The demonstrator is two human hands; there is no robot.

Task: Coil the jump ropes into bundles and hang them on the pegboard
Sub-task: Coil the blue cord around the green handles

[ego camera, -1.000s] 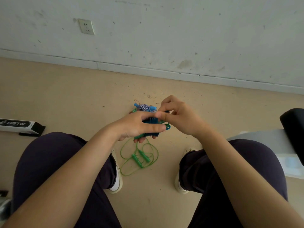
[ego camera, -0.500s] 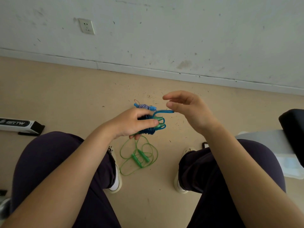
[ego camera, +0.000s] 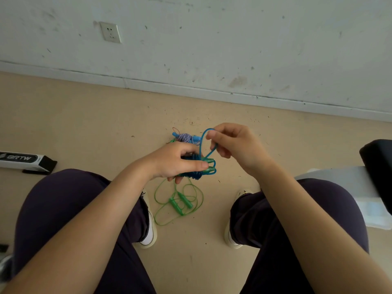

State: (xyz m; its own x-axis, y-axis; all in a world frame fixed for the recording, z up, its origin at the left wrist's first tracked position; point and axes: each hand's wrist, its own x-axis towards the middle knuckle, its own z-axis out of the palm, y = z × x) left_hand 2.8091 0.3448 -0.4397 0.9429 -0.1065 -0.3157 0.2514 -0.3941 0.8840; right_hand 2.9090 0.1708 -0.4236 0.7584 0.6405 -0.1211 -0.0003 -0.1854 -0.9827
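A blue jump rope [ego camera: 197, 166], wound into a tight bundle, sits in the air above the floor between the knees of a seated person. The left hand [ego camera: 176, 161] grips the bundle, fingers and thumb curled around the coils. From the bundle a loose loop of the rope [ego camera: 203, 143] rises up and over to the right hand [ego camera: 231, 143], which pinches it between thumb and fingertips just above and to the right of the bundle.

The step in hand appears to be securing the coil with this last loop. To do it well, the left hand should probably keep firm pressure so the wraps do not spring open, while the right draws the loop snug around or through the bundle, leaving enough slack to catch a peg.

On the beige floor directly below lies a green jump rope [ego camera: 180, 202], loose and uncoiled, its two handles side by side. Just beyond the hands, partly hidden, lies a striped blue-and-white rope [ego camera: 185, 137]. A white-and-black box [ego camera: 23, 161] lies far left. No pegboard is in view.
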